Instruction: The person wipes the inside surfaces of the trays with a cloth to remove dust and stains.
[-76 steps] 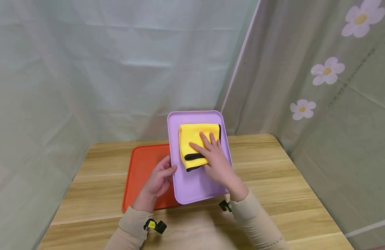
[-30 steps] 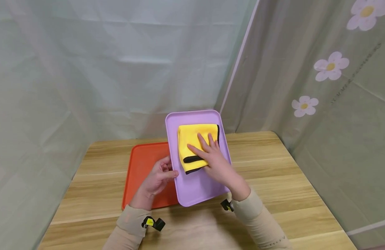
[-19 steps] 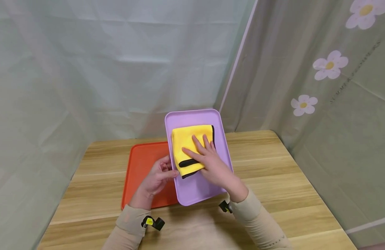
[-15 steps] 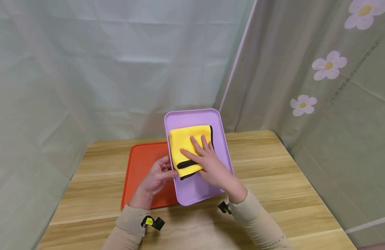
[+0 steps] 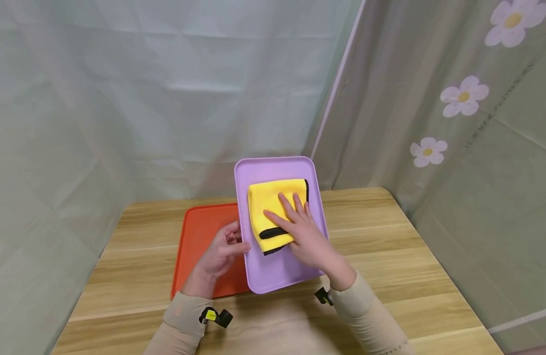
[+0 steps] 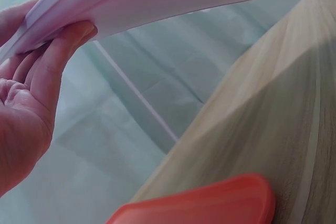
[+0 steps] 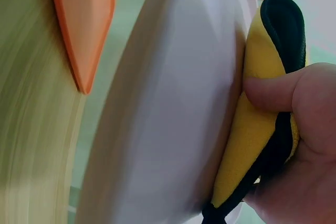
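In the head view my left hand (image 5: pixel 220 254) grips the left rim of a lilac plastic tray (image 5: pixel 277 276), held tilted up above the table. Its thumb lies on the front rim, and the left wrist view shows fingers (image 6: pixel 55 64) against the underside. My right hand (image 5: pixel 310 241) spreads its fingers over a folded yellow cloth (image 5: pixel 268 197) with black edging, pressed to the tray's face. In the right wrist view the thumb (image 7: pixel 270 93) lies over the near edge of the cloth, pinching it against the hand. The cloth's middle is partly hidden by the fingers.
An orange-red tray (image 5: pixel 197 236) lies flat on the wooden table (image 5: pixel 388 256), partly behind the lilac one. Pale curtains (image 5: pixel 188 98) stand at the back and sides, with flowers printed on the right one. Each wrist wears a small black camera (image 5: pixel 217 316).
The right hand slid the cloth left and slightly down across the lilac tray, then back to the right over the last half second. The left hand keeps its hold.
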A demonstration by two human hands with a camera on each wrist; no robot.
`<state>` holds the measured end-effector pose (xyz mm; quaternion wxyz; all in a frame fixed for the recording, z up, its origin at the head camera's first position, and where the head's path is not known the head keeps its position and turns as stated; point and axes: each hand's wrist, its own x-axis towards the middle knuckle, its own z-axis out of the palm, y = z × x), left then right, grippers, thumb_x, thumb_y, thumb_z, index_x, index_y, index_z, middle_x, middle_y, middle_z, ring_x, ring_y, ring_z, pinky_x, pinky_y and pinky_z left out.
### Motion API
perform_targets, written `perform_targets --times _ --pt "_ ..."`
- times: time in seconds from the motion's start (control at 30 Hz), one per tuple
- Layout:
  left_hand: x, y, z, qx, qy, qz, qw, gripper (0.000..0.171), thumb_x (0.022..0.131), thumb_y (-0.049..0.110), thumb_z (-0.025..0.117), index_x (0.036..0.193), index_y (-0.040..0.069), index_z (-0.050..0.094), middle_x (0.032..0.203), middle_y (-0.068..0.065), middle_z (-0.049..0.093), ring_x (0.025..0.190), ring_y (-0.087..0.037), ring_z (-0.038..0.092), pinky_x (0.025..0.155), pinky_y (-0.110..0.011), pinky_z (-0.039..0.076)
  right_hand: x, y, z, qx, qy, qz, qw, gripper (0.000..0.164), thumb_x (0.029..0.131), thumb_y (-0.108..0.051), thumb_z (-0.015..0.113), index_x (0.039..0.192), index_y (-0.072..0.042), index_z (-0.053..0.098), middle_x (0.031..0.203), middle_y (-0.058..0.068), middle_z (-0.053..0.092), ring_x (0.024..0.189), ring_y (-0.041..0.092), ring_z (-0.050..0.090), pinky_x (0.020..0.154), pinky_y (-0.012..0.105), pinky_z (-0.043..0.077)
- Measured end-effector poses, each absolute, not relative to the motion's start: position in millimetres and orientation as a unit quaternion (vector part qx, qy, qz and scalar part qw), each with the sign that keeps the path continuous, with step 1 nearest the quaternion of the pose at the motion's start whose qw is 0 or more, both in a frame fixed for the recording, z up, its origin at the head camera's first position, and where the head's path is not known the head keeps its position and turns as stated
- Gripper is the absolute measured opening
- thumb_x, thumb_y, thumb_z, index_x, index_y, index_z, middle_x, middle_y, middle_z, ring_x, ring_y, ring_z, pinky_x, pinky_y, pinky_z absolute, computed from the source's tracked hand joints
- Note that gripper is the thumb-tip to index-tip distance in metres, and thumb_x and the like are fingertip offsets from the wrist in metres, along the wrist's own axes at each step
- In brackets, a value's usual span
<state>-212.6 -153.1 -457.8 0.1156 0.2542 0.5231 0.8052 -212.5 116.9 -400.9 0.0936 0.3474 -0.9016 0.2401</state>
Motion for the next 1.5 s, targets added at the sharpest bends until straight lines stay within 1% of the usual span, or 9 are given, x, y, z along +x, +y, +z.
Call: perform_targets --times 0.2,0.37,0.53,0.77,1.07,1.17,1.27,1.4,1.5 --pt "-212.1 -156.9 -458.1 0.263 0.52 0.805 0.11 0.047 0.094 -0.01 0.063 0.137 0.008 0.069 0.118 -0.007 0.078 0.107 -0.021 0.075 0.09 -0.034 0.062 -217.4 133.6 -404.0 0.327 -0.903 0.258 0.11 0.102 0.08 0.021 0.045 0.165 -0.035 0.043 0.18 0.001 0.003 0.163 0.033 -0.012 0.126 0.068 -0.003" --pt "-211.7 -159.0 -456.5 0.272 0.515 0.805 0.113 0.044 0.094 -0.01 0.062 0.133 0.009 0.071 0.116 -0.007 0.079 0.103 -0.019 0.076 0.088 -0.032 0.063 -217.9 139.9 -405.7 0.322 -0.902 0.268 0.107 0.099 0.082 0.02 0.043 0.164 -0.035 0.044 0.18 -0.001 0.004 0.163 0.034 -0.011 0.127 0.068 -0.003" --pt "-212.3 -160.3 -455.4 0.281 0.517 0.8 0.116 0.044 0.094 -0.01 0.062 0.134 0.008 0.071 0.117 -0.008 0.079 0.105 -0.02 0.076 0.088 -0.033 0.063 -213.8 136.9 -406.4 0.327 -0.897 0.279 0.101 0.097 0.084 0.018 0.045 0.165 -0.036 0.043 0.18 0.001 0.004 0.163 0.037 -0.012 0.126 0.069 -0.004" --pt "-214.1 -159.0 -455.0 0.275 0.52 0.8 0.118 0.045 0.094 -0.009 0.063 0.135 0.008 0.069 0.118 -0.008 0.079 0.105 -0.021 0.076 0.091 -0.034 0.062 -206.5 124.4 -405.6 0.35 -0.895 0.261 0.09 0.101 0.081 0.019 0.048 0.166 -0.035 0.04 0.18 0.002 -0.001 0.161 0.039 -0.015 0.125 0.07 -0.005" --pt "-215.4 -161.6 -458.4 0.276 0.509 0.808 0.108 0.055 0.092 -0.015 0.054 0.138 0.01 0.068 0.114 -0.007 0.079 0.1 -0.019 0.077 0.088 -0.032 0.063 -195.9 98.3 -408.1 0.384 -0.89 0.23 0.085 0.105 0.08 0.019 0.059 0.167 -0.035 0.038 0.18 0.003 -0.006 0.161 0.04 -0.018 0.125 0.068 -0.006" --pt "-216.0 -162.9 -459.8 0.282 0.5 0.812 0.106 0.058 0.091 -0.018 0.05 0.137 0.012 0.069 0.111 -0.005 0.079 0.097 -0.016 0.076 0.085 -0.03 0.063 -193.5 92.2 -410.4 0.388 -0.89 0.224 0.084 0.105 0.08 0.018 0.059 0.168 -0.035 0.035 0.179 0.004 -0.008 0.16 0.041 -0.02 0.124 0.07 -0.006" --pt "-216.5 -163.5 -459.3 0.288 0.497 0.812 0.101 0.057 0.091 -0.018 0.05 0.137 0.01 0.069 0.11 -0.006 0.079 0.097 -0.016 0.076 0.084 -0.03 0.063 -193.6 91.1 -411.8 0.391 -0.889 0.22 0.091 0.106 0.079 0.018 0.059 0.168 -0.034 0.036 0.179 0.005 -0.008 0.16 0.042 -0.019 0.124 0.07 -0.006" --pt "-216.2 -163.0 -457.0 0.284 0.504 0.809 0.105 0.053 0.093 -0.015 0.053 0.139 0.007 0.067 0.115 -0.008 0.079 0.1 -0.018 0.077 0.087 -0.031 0.063 -197.2 97.8 -413.9 0.393 -0.891 0.207 0.095 0.108 0.077 0.02 0.057 0.168 -0.035 0.037 0.18 0.004 -0.006 0.161 0.04 -0.016 0.126 0.068 -0.004" --pt "-215.3 -162.3 -455.7 0.275 0.513 0.806 0.107 0.051 0.093 -0.012 0.057 0.139 0.007 0.067 0.116 -0.008 0.079 0.101 -0.019 0.076 0.089 -0.032 0.062 -200.0 105.9 -415.1 0.39 -0.893 0.209 0.081 0.107 0.078 0.02 0.055 0.167 -0.037 0.037 0.18 0.001 -0.006 0.162 0.037 -0.016 0.126 0.067 -0.003"
